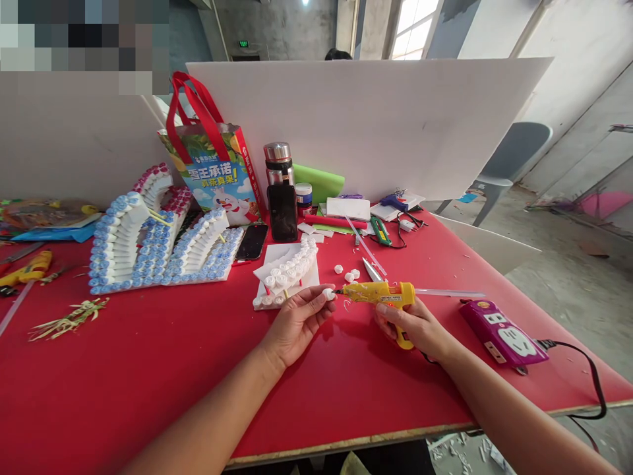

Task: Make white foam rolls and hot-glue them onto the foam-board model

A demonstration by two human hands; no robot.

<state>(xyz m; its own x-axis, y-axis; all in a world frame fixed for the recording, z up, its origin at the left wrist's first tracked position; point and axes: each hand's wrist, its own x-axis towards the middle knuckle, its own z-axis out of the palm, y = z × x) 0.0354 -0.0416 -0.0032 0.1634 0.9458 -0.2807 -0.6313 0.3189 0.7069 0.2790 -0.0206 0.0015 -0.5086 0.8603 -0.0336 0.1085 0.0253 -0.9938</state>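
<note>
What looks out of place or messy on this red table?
Nothing spilled or broken. A few loose white caps lie scattered behind the yellow glue gun, and the purple power strip sits askew at the right edge of the table, its cord trailing off.

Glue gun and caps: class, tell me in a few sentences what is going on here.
A person's right hand holds the yellow glue gun, its nozzle at a small white cap pinched in the left hand. Just behind stands a white cap model, with loose caps beside it on the red table.
</note>
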